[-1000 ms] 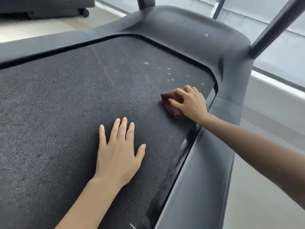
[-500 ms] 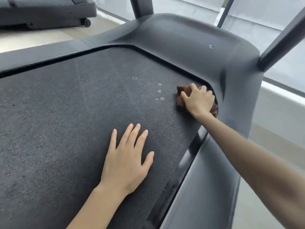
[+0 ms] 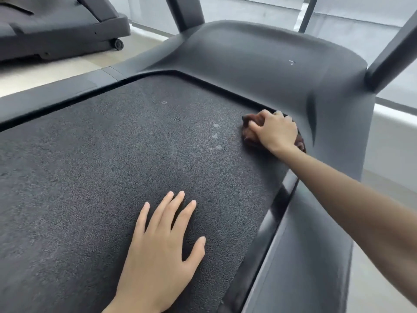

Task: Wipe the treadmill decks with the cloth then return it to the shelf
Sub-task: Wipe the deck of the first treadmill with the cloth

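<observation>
A dark textured treadmill deck (image 3: 94,168) fills most of the head view. My right hand (image 3: 276,129) presses a bunched brown cloth (image 3: 249,134) onto the belt's far right corner, close against the grey motor cover (image 3: 259,64). Most of the cloth is hidden under that hand. A few pale smudges (image 3: 215,136) mark the belt just left of the cloth. My left hand (image 3: 162,247) lies flat on the near part of the belt, fingers spread, holding nothing.
A grey side rail (image 3: 300,256) runs along the deck's right edge. Two dark uprights (image 3: 185,12) rise from the motor cover. A second treadmill (image 3: 58,28) stands on the pale floor at the far left. Windows line the wall behind.
My right hand has slid the cloth forward along the belt's right edge into the far corner by the motor cover. My left hand has stayed flat on the belt.
</observation>
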Available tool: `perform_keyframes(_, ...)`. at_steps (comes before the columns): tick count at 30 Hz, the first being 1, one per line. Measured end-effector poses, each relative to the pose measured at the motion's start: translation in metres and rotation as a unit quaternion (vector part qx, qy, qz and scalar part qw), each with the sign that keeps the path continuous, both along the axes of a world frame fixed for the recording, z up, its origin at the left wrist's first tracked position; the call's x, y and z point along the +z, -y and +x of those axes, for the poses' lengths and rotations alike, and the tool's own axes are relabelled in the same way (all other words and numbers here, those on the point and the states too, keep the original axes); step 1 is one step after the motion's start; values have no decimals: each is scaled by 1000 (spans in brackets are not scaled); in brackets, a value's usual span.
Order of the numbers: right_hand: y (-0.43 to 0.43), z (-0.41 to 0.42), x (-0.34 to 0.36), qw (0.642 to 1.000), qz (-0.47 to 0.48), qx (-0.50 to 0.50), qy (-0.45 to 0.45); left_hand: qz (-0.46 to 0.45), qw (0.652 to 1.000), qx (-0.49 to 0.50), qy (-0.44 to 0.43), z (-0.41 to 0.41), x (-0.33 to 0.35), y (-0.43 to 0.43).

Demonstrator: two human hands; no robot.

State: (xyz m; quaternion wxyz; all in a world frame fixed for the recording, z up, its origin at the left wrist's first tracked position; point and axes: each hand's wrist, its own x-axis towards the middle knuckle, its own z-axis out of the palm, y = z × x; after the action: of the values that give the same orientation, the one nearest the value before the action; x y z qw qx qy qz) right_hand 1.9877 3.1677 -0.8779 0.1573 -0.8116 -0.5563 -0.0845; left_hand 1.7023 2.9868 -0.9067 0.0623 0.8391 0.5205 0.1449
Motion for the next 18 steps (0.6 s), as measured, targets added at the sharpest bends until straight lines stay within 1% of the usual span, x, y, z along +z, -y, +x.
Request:
perform_keyframes(2,-10,-15,0,1000,-13,-17,0,-7,1000,4,-3,-1,0,1)
perform_keyframes(3,-5,-27,-1,1000,-5,1,8,-4,1000,4,2,-1,0,1)
perform_keyframes(4,4,-40,-4,999,10,39,19,3,1000,2,7,0,0,1)
perform_keyframes(6,34,-66,-11,988,45,145,39,23,1000,1,13,1,-2,0)
perform_keyframes(9,74,-88,-14,946,75,314,37,43,999,-1,17,1,-5,-2)
perform_keyframes(11,77,-82,-13,925,64,373,37,43,999,-3,16,2,-5,-2)
perform_keyframes(12,71,-75,-10,927,52,369,40,42,999,-1,14,2,-4,-2)
perform_keyframes(13,59,-66,-7,939,41,338,43,37,999,-1,11,3,-3,-1)
perform_keyframes(16,7,-35,-1,987,11,155,40,4,1000,4,-2,2,1,1)
perform_keyframes(18,-21,-32,5,998,-18,57,8,-15,1000,14,-9,1,2,2)
